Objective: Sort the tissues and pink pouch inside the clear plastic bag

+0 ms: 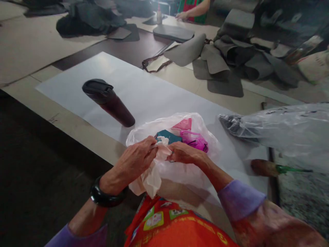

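While the bag (145, 129) lies open beneath, left hand (135, 162) and right hand (184, 153) pinch pale wrap (162, 151), presumably to steady it.

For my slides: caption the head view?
Left hand and right hand hold crumpled whitish material at a plastic bag, dark tumbler nearby.

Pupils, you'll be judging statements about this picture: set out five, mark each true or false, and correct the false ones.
1. The left hand and right hand hold thin whitish material. True.
2. The dark tumbler is in the right hand. False: the tumbler is on the white sheet, apart from both hands.
3. A black bangle is on the left wrist. True.
4. The sleeves are bright green. False: the sleeves are light purple.
5. Another person's hand shows at the top. True.
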Demonstrator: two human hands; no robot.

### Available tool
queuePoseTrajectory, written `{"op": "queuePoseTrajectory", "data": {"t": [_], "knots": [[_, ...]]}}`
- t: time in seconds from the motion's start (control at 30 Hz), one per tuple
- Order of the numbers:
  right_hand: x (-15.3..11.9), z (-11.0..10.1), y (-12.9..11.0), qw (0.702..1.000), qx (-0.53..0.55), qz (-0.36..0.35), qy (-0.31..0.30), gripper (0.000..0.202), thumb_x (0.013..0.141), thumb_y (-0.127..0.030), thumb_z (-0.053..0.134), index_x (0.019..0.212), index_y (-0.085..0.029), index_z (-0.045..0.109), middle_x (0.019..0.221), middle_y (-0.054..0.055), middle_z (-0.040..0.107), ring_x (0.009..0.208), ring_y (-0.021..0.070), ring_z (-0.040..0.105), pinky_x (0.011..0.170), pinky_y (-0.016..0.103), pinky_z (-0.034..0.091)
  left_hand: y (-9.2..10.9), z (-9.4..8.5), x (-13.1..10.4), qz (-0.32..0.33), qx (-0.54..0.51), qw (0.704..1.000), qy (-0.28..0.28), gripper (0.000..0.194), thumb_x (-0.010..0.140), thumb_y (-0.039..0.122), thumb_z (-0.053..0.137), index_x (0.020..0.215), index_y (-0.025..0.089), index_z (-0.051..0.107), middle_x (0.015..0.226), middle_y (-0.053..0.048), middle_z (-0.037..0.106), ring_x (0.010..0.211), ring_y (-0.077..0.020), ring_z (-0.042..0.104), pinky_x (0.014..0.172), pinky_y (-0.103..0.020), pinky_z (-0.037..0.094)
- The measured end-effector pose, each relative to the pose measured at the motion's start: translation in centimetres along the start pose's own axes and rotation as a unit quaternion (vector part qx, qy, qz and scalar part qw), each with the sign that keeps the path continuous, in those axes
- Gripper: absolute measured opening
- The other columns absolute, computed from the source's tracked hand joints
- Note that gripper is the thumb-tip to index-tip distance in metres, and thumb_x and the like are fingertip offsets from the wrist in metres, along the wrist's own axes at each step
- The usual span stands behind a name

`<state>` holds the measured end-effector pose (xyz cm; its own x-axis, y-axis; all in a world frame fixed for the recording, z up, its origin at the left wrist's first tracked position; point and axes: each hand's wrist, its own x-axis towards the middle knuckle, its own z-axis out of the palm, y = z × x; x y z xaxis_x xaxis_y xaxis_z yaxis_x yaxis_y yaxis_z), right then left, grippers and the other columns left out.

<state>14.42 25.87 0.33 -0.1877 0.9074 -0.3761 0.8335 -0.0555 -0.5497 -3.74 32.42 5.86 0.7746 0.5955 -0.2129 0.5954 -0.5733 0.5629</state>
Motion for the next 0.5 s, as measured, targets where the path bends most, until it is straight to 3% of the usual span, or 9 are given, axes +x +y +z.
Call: {"op": "queuePoseTrajectory", "data": {"t": [0.03,0.1,0.17,0.23,0.37,0.5], "knots": [[-0.4,0.0,0.0,1.0,0.008,-0.01,-0.009,0.016,0.081,-0.03,0.056,0.073,-0.02,0.065,0.067,-0.003,0.067,0.06,0.0132,0.06,0.053,0.022,0.041,-0.1,-0.2,0.0,-0.01,-0.001,1.0,0.002,0.02,0.09,0.034,0.034,0.094,0.02,0.048,0.074,0.0,0.056,0.065,-0.0169,0.056,0.06,-0.027,0.036],[-1.2,-0.4,0.3,0.999,0.004,0.012,0.03,0.026,0.087,-0.031,0.045,0.075,-0.018,0.065,0.07,0.0,0.067,0.062,0.0144,0.061,0.056,0.024,0.043,-0.3,-0.4,-0.1,-0.025,-0.003,1.0,0.013,0.02,0.09,0.035,0.034,0.092,0.019,0.047,0.071,0.0,0.056,0.063,-0.0174,0.056,0.058,-0.027,0.036],[-1.4,-1.3,0.8,0.993,-0.013,0.055,0.101,0.03,0.091,-0.025,0.035,0.096,-0.014,0.062,0.094,0.009,0.068,0.084,0.0202,0.063,0.072,0.03,0.046,-0.6,-0.5,-0.2,-0.031,-0.005,0.999,0.028,0.021,0.089,0.036,0.035,0.094,0.02,0.048,0.075,-0.001,0.059,0.065,-0.018,0.057,0.059,-0.028,0.037],[-0.8,-1.9,1.4,0.987,-0.023,0.07,0.14,0.032,0.09,-0.022,0.037,0.116,-0.012,0.053,0.117,0.014,0.06,0.105,0.0226,0.056,0.089,0.034,0.043,-0.8,-0.5,-0.3,-0.03,-0.011,0.999,0.043,0.023,0.089,0.037,0.036,0.097,0.02,0.05,0.085,-0.002,0.062,0.072,-0.0182,0.059,0.064,-0.028,0.04],[1.0,-0.7,1.5,0.992,-0.034,0.052,0.113,0.055,0.083,-0.032,0.054,0.132,-0.012,0.037,0.133,0.012,0.049,0.117,0.0219,0.049,0.097,0.032,0.041,-1.3,-0.6,-0.9,-0.017,-0.03,0.997,0.07,0.024,0.09,0.037,0.04,0.105,0.022,0.051,0.105,-0.001,0.062,0.09,-0.0168,0.059,0.074,-0.026,0.042],[1.8,1.7,0.9,0.991,-0.086,0.084,0.06,0.049,0.08,-0.024,0.055,0.127,-0.019,0.043,0.137,0.018,0.04,0.097,0.0302,0.061,0.079,0.044,0.051,-2.2,-0.8,-1.9,-0.026,-0.037,0.997,0.058,0.024,0.09,0.037,0.041,0.105,0.022,0.052,0.109,-0.001,0.061,0.09,-0.0158,0.059,0.076,-0.025,0.042]]}}
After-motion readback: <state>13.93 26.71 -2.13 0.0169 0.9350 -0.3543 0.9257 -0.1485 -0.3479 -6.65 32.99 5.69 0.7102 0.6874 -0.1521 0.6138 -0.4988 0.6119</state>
